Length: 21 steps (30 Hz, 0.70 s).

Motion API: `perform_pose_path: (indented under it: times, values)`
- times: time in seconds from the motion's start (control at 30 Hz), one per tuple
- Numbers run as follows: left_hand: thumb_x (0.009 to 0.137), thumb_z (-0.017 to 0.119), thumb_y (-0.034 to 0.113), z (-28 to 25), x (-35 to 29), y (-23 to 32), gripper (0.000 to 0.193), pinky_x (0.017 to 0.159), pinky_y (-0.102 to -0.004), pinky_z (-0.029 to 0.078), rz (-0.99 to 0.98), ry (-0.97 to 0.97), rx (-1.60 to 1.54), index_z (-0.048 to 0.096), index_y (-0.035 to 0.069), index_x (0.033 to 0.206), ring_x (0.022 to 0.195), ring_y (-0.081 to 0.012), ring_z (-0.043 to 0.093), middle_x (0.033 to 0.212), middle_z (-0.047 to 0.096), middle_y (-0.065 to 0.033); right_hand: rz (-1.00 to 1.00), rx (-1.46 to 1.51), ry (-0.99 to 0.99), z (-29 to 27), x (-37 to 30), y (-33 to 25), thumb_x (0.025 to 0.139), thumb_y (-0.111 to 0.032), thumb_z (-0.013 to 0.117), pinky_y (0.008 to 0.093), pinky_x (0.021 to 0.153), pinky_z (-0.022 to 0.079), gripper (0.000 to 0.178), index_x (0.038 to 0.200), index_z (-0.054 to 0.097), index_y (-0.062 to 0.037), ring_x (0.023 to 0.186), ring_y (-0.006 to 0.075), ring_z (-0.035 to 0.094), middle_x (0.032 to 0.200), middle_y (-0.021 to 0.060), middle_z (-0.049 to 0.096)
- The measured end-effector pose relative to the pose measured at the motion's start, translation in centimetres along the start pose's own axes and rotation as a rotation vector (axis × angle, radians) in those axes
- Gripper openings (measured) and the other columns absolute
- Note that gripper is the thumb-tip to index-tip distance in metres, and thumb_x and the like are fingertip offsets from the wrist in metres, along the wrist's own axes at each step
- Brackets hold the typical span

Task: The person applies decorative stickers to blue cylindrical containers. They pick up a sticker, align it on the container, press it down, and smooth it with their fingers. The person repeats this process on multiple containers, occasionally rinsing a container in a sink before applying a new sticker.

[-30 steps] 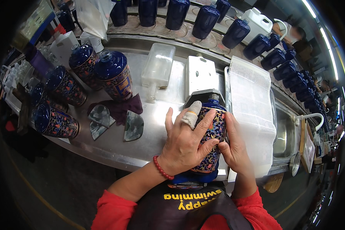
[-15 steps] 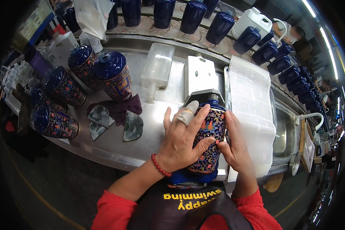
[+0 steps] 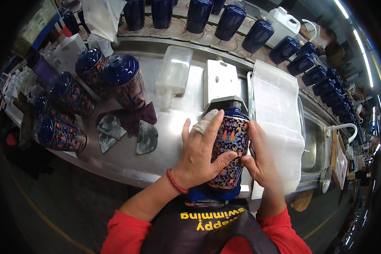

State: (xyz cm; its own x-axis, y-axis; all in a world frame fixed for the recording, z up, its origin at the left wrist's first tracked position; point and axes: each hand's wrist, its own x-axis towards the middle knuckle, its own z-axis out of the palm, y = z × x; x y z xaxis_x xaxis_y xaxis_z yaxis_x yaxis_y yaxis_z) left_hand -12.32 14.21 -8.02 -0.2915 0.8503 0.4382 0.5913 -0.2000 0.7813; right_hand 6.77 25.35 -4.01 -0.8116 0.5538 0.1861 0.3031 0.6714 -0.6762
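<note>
A bottle (image 3: pixel 230 146) with a dark blue shoulder and a colourful floral wrap stands tilted in front of me, at the near edge of the metal bench. My left hand (image 3: pixel 201 158) presses its left side, thumb across the front and index finger along the upper edge of the wrap. A pale cloth-like cover (image 3: pixel 205 122) sits on one of that hand's fingers. Against the bottle's right side rests my right hand (image 3: pixel 261 167), with fingertips near the shoulder and thumb on the front. Dark blue material (image 3: pixel 211 194) lies under the base. Behind the neck is a dark angular-edged piece (image 3: pixel 224 100).
Several wrapped bottles (image 3: pixel 123 82) stand at left, beside a purple cloth (image 3: pixel 144 116) and grey-green flat pieces (image 3: pixel 147 137). A clear container (image 3: pixel 173 72) and white scale-like device (image 3: pixel 221 80) lie beyond. White sheeting (image 3: pixel 277 122) and a sink (image 3: pixel 313 148) are right; plain blue bottles (image 3: pixel 258 36) line the far track.
My left index finger has slid a little left, showing more of the bottle's wrap, which looks slightly turned. Plain blue bottles on the far track have shifted along it.
</note>
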Motion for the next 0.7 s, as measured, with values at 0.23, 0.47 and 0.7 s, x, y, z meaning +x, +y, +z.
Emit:
perform_pose_path:
  times: [0.23, 0.47, 0.7]
  values:
    - [0.103, 0.054, 0.053, -0.1, -3.3, -1.6, 0.078, 0.119, -0.0552, 0.02, -0.096, -0.042, -0.282, 0.033, 0.0, 0.157, 0.139, -0.0375, 0.047, 0.15, 0.049, -0.0238, 0.033, 0.061, -0.016, 0.0, -1.2, 0.6, 0.097, -0.052, 0.064, 0.0451, 0.118, 0.035, 0.083, 0.158, 0.035, -0.0024, 0.148, 0.0415, 0.036, 0.16, 0.0281, 0.032]
    - [0.103, 0.049, 0.057, -0.5, -5.8, -1.3, 0.079, 0.121, -0.0566, 0.015, -0.16, -0.094, -0.298, 0.032, 0.003, 0.158, 0.143, -0.0349, 0.044, 0.154, 0.047, -0.0211, 0.055, 0.029, -0.061, 0.2, -3.0, -0.3, 0.091, -0.054, 0.071, 0.047, 0.117, 0.036, 0.092, 0.158, 0.035, -0.0027, 0.149, 0.042, 0.035, 0.161, 0.0299, 0.03]
    - [0.104, 0.048, 0.057, -0.2, -6.7, -1.1, 0.078, 0.12, -0.0574, 0.014, -0.168, -0.097, -0.278, 0.033, 0.003, 0.158, 0.142, -0.0334, 0.046, 0.154, 0.048, -0.0196, 0.022, -0.057, -0.091, 0.5, -3.3, -0.4, 0.082, -0.058, 0.077, 0.0459, 0.116, 0.038, 0.105, 0.159, 0.032, -0.0021, 0.148, 0.0435, 0.036, 0.161, 0.0316, 0.029]
